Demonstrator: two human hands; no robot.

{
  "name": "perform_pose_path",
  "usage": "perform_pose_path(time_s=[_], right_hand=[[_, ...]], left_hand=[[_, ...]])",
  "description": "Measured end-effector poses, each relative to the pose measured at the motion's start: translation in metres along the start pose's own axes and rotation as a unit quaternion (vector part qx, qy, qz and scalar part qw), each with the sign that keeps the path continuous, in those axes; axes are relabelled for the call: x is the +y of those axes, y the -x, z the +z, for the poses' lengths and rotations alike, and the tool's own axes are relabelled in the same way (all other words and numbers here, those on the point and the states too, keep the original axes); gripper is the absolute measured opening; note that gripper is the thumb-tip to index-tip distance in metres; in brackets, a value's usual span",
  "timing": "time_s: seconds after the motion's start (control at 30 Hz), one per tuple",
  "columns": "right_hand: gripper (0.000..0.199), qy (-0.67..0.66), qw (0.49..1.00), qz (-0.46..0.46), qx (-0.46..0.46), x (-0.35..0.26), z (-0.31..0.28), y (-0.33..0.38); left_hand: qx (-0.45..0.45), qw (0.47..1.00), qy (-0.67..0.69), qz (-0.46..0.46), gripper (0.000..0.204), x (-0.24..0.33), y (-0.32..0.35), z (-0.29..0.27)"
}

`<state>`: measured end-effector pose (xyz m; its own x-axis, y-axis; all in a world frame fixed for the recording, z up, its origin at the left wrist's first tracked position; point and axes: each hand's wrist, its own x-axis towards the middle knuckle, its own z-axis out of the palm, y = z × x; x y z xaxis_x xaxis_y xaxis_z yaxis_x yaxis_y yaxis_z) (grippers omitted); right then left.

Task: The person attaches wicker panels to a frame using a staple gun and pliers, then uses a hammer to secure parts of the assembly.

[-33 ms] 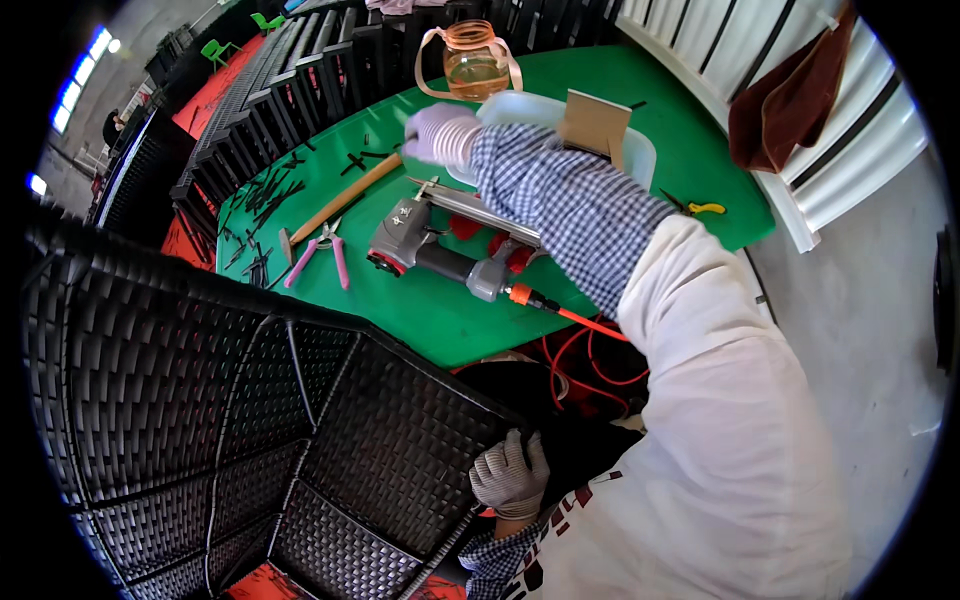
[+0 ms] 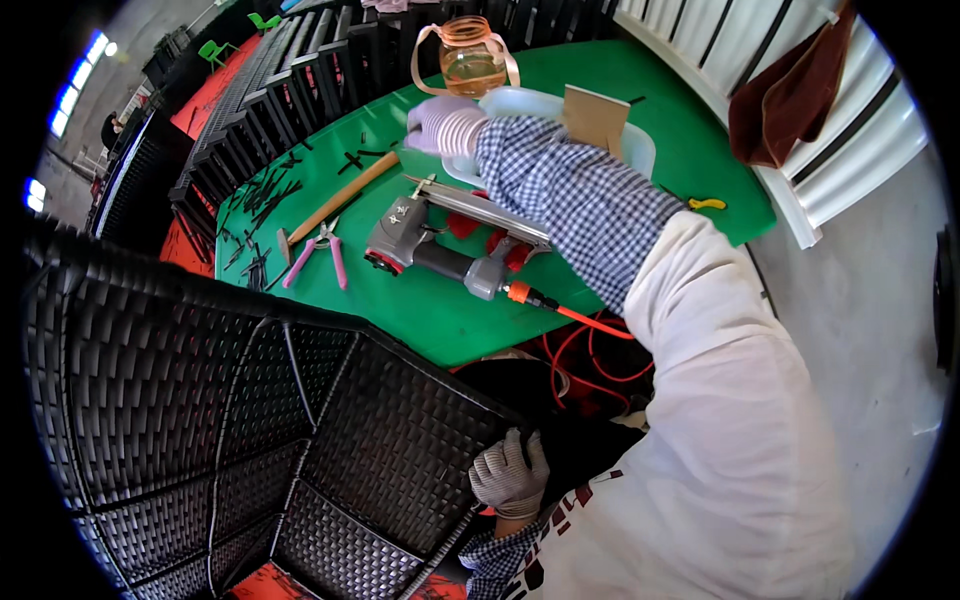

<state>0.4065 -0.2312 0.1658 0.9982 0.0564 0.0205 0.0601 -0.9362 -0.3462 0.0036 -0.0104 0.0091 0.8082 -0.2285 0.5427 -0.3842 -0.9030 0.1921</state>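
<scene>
A black woven wicker chair [image 2: 390,450] stands tilted across the lower left. My left hand [image 2: 510,475], in a light knit glove, is closed over its edge with the fingers curled. Over the green table [image 2: 400,320] reaches my right arm in a checked sleeve. My gloved right hand [image 2: 440,125] is closed beside the end of a hammer's wooden handle [image 2: 345,203]; its fingertips are hidden, so what it holds, if anything, does not show. Below that arm lies a grey pneumatic staple gun [image 2: 430,250], joined to an orange hose [image 2: 597,322]. Pink-handled pliers [image 2: 322,252] lie left of it.
A white plastic tub [image 2: 640,155] with a cardboard piece [image 2: 595,117] sits behind my forearm. Near it stands an orange-tinted jug [image 2: 470,65]. Black wicker scraps [image 2: 268,195] litter the table's left side. A yellow-handled tool [image 2: 708,204] lies on the right.
My right hand and forearm have shifted very slightly to the right. The left hand stays on the chair's edge.
</scene>
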Motion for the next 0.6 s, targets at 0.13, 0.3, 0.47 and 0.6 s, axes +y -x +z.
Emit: perform_pose_path(time_s=[0.13, 0.3, 0.47, 0.6], right_hand=[[0.036, -0.017, 0.994, -0.102, 0.047, 0.014, 0.003, 0.026], [0.022, -0.081, 0.974, -0.202, 0.066, 0.007, 0.024, 0.068], [0.017, 0.148, 0.951, -0.260, -0.075, 0.009, 0.047, 0.098], [0.024, 0.260, 0.939, -0.222, 0.024, 0.018, 0.064, 0.096]], left_hand=[[0.005, 1.000, -0.004, 0.007, 0.027, -0.001, 0.000, 0.001], [0.010, 1.000, -0.012, 0.003, 0.029, 0.000, 0.003, 0.003], [0.004, 1.000, -0.019, 0.006, 0.029, -0.002, 0.004, 0.000], [-0.007, 1.000, -0.017, -0.004, 0.029, -0.003, 0.006, 0.001]])
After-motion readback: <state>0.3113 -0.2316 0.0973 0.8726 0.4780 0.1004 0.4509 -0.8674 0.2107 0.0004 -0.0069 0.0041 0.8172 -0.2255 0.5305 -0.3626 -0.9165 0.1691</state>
